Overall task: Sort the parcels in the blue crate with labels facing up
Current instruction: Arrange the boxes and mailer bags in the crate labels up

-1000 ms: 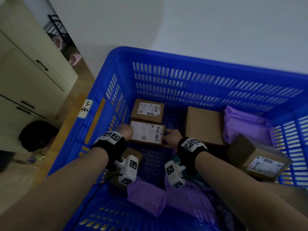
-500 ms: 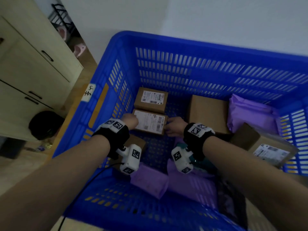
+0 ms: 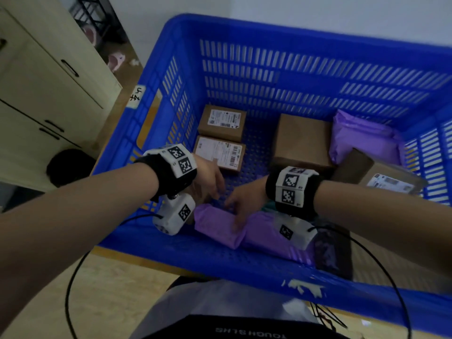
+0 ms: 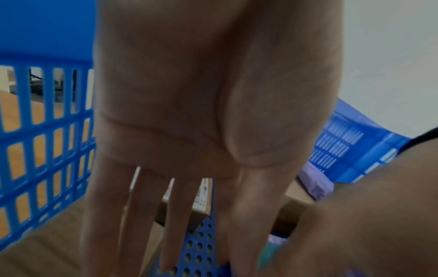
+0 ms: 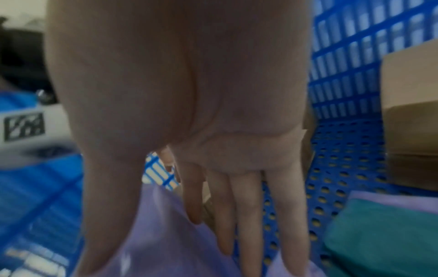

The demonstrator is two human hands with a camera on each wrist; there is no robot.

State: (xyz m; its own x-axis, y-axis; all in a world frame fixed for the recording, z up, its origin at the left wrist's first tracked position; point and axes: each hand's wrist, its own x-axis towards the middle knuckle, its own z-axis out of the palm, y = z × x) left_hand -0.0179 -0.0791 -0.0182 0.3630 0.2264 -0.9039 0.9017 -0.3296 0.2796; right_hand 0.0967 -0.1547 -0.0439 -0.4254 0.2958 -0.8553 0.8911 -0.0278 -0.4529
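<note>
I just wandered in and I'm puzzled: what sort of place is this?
Probably a small parcel-sorting or mailroom corner in an ordinary room. A big blue slotted plastic crate holds brown cardboard boxes with printed shipping labels and purple plastic mailer bags, beside a cream cabinet.

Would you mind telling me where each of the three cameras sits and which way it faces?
Head: worn on the head, looking forward and down into the blue crate; shows both forearms, left hand and right hand.
Left wrist: on the left wrist, looking along the open palm and straight fingers toward the crate floor and labelled cardboard boxes.
Right wrist: on the right wrist, looking along the fingers at a purple mailer.
Shared: head and right wrist views both show that purple mailer.
</note>
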